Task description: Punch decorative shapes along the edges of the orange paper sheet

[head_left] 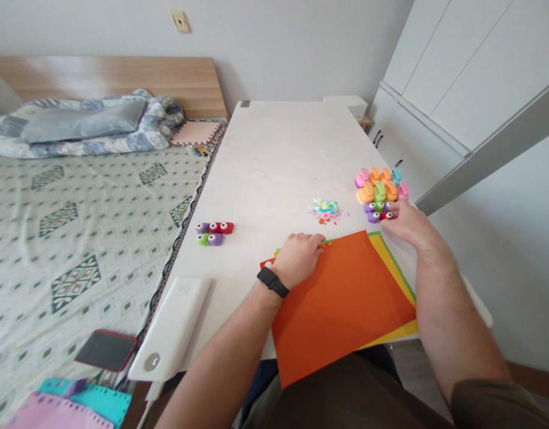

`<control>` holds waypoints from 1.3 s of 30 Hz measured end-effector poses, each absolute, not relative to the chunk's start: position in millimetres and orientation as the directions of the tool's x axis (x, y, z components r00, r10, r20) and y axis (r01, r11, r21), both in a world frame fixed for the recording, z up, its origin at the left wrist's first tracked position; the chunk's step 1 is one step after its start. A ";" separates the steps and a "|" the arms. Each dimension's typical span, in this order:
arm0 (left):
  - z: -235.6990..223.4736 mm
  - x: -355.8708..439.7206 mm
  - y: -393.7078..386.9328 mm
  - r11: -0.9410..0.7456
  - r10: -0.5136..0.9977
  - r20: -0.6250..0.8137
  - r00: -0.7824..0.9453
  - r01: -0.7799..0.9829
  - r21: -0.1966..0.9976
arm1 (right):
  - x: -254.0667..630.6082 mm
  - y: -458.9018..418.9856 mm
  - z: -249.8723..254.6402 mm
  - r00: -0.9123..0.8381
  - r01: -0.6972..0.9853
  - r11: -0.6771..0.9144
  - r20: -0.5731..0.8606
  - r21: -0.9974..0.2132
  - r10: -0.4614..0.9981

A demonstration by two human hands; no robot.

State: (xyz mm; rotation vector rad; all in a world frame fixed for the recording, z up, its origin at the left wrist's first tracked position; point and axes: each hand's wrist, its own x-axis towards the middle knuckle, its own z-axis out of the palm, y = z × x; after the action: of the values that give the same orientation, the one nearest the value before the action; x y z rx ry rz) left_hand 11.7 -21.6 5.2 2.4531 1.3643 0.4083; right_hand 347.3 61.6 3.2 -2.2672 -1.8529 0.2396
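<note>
**Broad orange paper sheet [337,298] overhangs the near edge; right hand [411,223] reaches the plastic pieces**

The orange sheet lies aslant over a yellow paper sheet [403,332] and a green paper sheet [396,260], its lower corner past the worktop [278,155] toward the person's lap. The left hand [298,259] rests on its upper left edge, fingers close together and slightly curled; whether they pinch the paper cannot be told. The right hand's fingertips touch the small bug-eyed plastic pieces [373,215] in purple, green and red at the right, though a firm grip cannot be made out.

Handled well, a single piece would be taken by its sides, with the neighbours left undisturbed. Light, flat pressure from the left hand should steady the stack; since part of it overhangs, a forearm brushing that corner could drag the sheets askew. The right wrist is best kept clear of the loose pastel confetti [325,207] just beyond the paper.

Pastel plastic pieces with lever tops [379,190] sit directly behind the bug-eyed ones. Five more bug-eyed plastic pieces [214,233] stand at the left, near a long white plastic box with a cord [180,322]. The worktop is white and smooth. A bed with a green-patterned sheet [113,202] adjoins it; white cabinets [448,53] line the right side.
</note>
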 end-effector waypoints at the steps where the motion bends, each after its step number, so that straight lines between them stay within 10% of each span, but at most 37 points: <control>1: 5.3 11.8 -21.6 -0.502 0.856 0.099 0.507 0.770 0.394 | 347.0 61.8 2.4 0.192 0.949 -0.188 -0.010 -0.251 0.981; 39: 8.8 11.8 -21.9 -0.500 0.855 0.077 0.513 0.776 0.385 | 331.6 60.5 1.8 0.161 0.960 -0.139 0.073 -0.244 0.984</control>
State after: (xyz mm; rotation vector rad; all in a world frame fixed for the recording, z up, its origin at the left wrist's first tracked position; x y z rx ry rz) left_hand 11.8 -21.9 8.8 2.4565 1.3658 0.3718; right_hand 331.6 60.5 1.8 -2.2036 -1.8896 0.1525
